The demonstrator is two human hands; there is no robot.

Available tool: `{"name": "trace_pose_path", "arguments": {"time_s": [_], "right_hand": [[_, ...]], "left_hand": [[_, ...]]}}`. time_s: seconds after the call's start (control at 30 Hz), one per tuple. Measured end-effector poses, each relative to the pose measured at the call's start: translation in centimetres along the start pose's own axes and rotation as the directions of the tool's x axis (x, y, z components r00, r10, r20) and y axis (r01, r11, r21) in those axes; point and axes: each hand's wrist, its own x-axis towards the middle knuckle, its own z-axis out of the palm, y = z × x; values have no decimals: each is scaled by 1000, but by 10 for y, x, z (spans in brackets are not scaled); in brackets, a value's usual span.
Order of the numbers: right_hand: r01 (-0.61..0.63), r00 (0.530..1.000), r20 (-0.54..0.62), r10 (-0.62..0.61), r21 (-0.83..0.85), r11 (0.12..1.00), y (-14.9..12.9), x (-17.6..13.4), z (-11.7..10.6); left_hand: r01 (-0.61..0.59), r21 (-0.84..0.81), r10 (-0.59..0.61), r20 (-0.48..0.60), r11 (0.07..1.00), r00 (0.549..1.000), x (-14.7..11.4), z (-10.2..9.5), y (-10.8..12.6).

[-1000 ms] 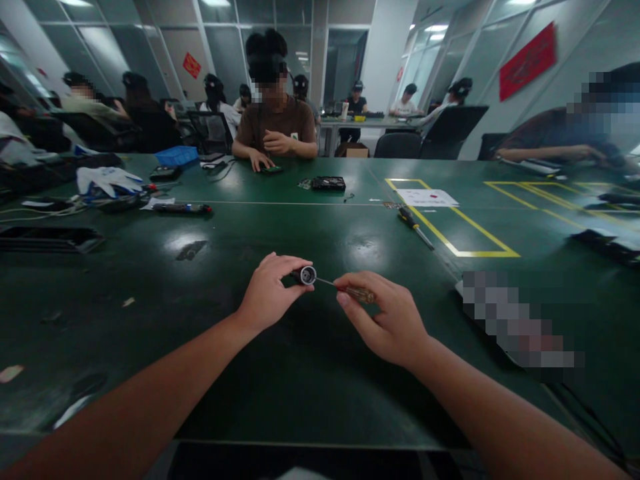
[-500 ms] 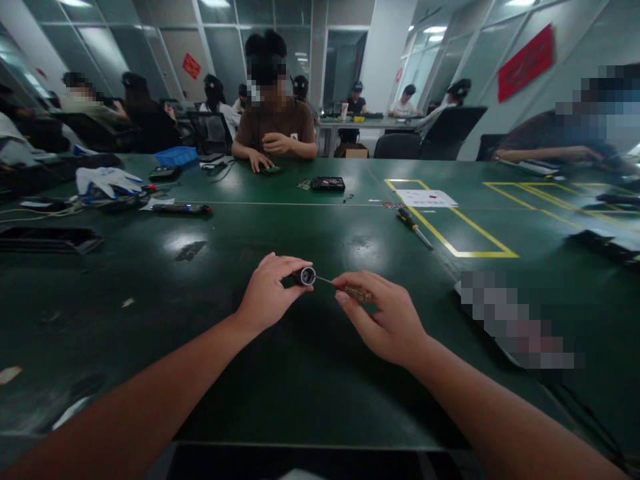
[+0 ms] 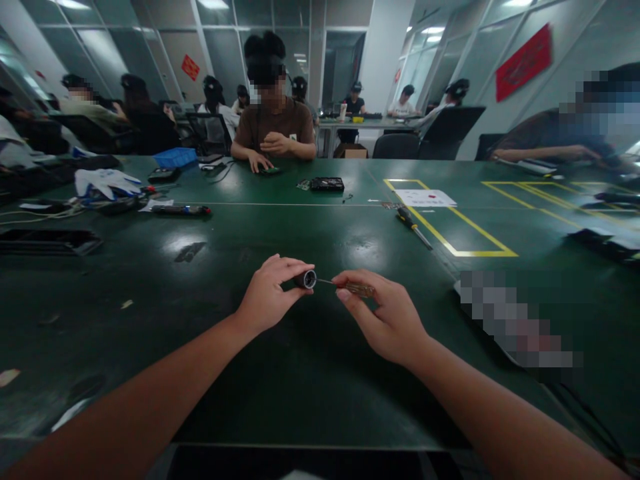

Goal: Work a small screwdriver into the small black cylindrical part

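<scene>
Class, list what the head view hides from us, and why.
Head view:
Dark cylinder, far end: hidden by the left hand.
Thin screwdriver, tip: too small to place exactly.
Long object at right, top: blurred by pixelation.
Black tray-like piece, left end: cut off by picture edge.

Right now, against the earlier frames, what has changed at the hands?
The left hand has turned the tube slightly, its open end angling toward the right hand; the tip of the screwdriver now appears to overlap that end. Nothing was newly grasped or released. The other screwdriver and gloves stayed put.
</scene>
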Motion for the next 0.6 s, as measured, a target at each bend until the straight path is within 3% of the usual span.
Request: {"name": "trace_pose_path", "arguments": {"time_s": [0.13, 0.33, 0.6], "right_hand": [[-121, 991, -48, 128, 129, 984, 5, -2, 3], [-98, 989, -95, 115, 173, 980, 6, -6, 4], [-168, 981, -43, 187, 280, 945, 10, -4, 8]], "left_hand": [[12, -25, -12, -5, 1000, 1000, 1, 0, 1], [57, 1, -57, -21, 998, 998, 0, -1, 1], [40, 3, -40, -11, 999, 999, 0, 0, 2]]}}
